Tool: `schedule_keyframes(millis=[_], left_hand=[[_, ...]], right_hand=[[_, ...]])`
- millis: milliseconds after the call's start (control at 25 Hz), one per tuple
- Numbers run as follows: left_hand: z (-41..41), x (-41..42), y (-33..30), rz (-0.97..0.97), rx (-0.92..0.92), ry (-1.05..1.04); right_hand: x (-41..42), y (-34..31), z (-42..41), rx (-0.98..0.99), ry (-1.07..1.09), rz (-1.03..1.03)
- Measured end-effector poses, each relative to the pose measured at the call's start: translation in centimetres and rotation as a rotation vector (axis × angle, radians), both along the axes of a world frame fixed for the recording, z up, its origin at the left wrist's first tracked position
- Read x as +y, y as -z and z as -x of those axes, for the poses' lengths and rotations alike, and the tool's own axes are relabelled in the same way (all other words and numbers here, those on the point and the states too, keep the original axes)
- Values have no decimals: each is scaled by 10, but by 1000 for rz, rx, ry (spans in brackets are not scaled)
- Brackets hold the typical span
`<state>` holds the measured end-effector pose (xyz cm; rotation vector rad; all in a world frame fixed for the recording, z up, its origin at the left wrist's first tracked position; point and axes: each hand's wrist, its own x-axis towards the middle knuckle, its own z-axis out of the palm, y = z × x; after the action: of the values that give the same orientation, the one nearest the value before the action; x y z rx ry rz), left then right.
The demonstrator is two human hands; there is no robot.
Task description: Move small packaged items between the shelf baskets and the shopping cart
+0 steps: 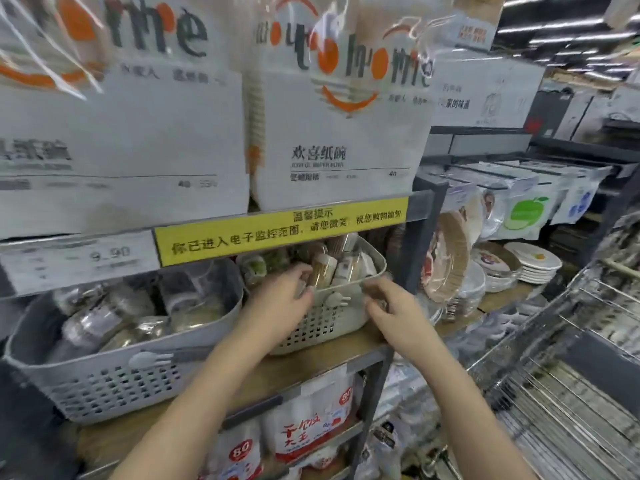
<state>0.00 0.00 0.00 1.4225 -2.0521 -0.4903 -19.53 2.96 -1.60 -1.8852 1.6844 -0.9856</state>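
Both hands are up at the small white basket on the middle shelf, the one sitting under the yellow notice strip. The left hand reaches over the near rim with fingers curled in among the packets, thumb and forefinger closing by a gold-toned cylindrical pack; it looks like contact, though blur keeps me from calling it a firm hold. The right hand sits at the basket's right front corner, fingers bent at the rim, most likely steadying the basket so it doesn't slide while the other hand digs; whether it grips the rim or a small item, I cannot tell. The packets themselves are small, clear-wrapped tubes and sachets in cream, gold and green, stood upright and crowded tight against the back wall, which is why a pinch from above suits them. To the left a bigger grey basket holds glossy clear tubs lying loose. The shopping cart waits at lower right, its wire frame close beside the shelf, an easy swing away for whatever comes out. My read: a pick is just being made.
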Motion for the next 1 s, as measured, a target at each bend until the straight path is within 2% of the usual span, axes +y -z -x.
schedule_keyframes(millis=[160, 320, 440, 640, 1000], left_hand=[[25, -43, 1, 75, -163, -127], [44, -69, 15, -41, -262, -221], [51, -80, 20, -55, -302, -288], [53, -80, 17, -81, -108, -305], [39, -81, 31, 72, 230, -385]], right_hand=[[-51, -11, 15, 111, -16, 124], [-91, -8, 25, 179, -126, 166], [-115, 1, 30, 287, -197, 164], [-128, -4, 29, 451, -275, 131], [-134, -37, 8, 1037, -459, -17]])
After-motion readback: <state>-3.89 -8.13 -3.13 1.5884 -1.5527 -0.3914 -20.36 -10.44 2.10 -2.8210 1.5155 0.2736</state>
